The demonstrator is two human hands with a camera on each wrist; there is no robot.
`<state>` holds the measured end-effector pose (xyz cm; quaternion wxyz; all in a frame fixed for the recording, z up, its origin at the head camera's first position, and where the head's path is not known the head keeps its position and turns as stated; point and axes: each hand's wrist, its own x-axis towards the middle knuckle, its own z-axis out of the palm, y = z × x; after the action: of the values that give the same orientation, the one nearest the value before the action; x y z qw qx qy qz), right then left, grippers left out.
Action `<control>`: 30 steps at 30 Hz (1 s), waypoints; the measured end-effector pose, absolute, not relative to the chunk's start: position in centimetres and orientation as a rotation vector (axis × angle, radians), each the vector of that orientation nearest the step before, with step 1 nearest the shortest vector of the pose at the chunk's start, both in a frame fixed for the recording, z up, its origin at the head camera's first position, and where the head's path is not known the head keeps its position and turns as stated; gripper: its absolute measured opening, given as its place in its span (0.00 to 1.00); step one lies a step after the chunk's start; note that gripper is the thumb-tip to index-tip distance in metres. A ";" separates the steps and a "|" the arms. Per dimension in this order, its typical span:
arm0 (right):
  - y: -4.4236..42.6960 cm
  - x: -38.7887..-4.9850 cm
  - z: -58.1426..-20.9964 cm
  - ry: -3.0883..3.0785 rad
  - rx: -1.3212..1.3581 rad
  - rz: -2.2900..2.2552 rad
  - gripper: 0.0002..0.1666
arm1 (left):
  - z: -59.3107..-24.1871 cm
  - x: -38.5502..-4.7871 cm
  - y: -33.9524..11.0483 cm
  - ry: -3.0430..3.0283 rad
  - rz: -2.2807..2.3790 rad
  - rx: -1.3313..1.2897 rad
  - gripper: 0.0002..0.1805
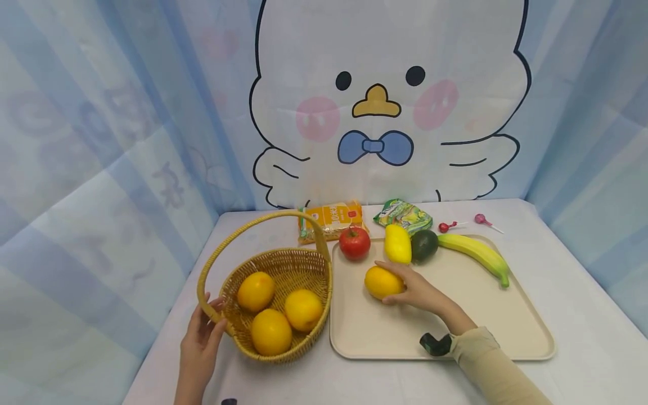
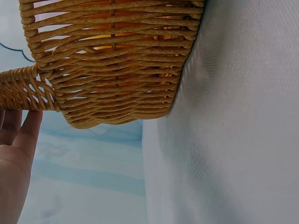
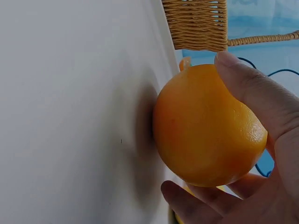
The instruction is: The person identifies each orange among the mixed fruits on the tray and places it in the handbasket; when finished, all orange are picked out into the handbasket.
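Note:
A brown wicker basket (image 1: 324, 315) with a tall arched handle (image 1: 263, 216) stands at the left of the table. Inside it lie three yellow-orange round fruits (image 1: 271, 332). My left hand (image 1: 199, 349) holds the foot of the handle at the basket's left side; in the left wrist view its fingers (image 2: 30, 130) touch the woven handle. Over the beige tray (image 1: 385, 337), my right hand (image 1: 417, 289) grips a yellow-orange lemon (image 1: 383, 282) between thumb and fingers. The right wrist view shows this lemon (image 3: 210, 126) close to the tray surface, its small tip pointing toward the basket.
Along the tray's back lie a red apple (image 1: 355, 243), a yellow mango (image 1: 397, 244), a dark green avocado (image 1: 424, 246) and a banana (image 1: 476, 253). Behind are an orange bag (image 1: 331, 219), a green packet (image 1: 403, 215) and two lollipops, one red (image 1: 444, 227), one pink (image 1: 480, 219).

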<state>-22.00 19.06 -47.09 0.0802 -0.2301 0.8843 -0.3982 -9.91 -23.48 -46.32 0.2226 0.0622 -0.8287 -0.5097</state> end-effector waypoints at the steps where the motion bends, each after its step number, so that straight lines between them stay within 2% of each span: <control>1: 19.1 -22.0 -47.1 2.644 -0.688 -1.193 0.46 | -46.3 -9.9 -23.5 -2.291 -1.407 0.175 0.36; 30: 18.9 -21.8 -47.2 2.643 -0.640 -1.235 0.42 | -46.2 -9.8 -23.5 -2.296 -1.415 0.169 0.36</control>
<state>-21.85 18.88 -47.16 0.0773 -0.2137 0.8823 -0.4122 -9.82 -23.47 -46.25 0.2180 0.0612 -0.8292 -0.5110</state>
